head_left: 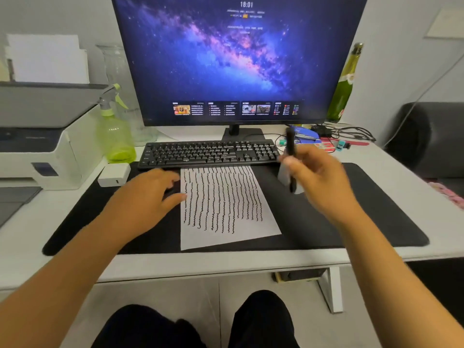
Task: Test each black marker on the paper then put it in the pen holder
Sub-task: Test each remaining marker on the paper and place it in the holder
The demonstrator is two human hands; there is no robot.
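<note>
A white paper (223,237) covered with several wavy black lines lies on the black desk mat (364,222). My right hand (319,177) holds a black marker (290,146) upright, just above and partly in front of a pale pen holder (285,175) at the paper's right. My left hand (150,194) rests palm down at the paper's left edge, over dark markers (175,184) that are mostly hidden under the fingers. The right hand is blurred.
A black keyboard (211,151) sits behind the paper, a monitor (236,59) behind that. A green spray bottle (116,131), a white charger (114,174) and a printer (37,141) stand left. A green glass bottle (345,84) and cables clutter the back right.
</note>
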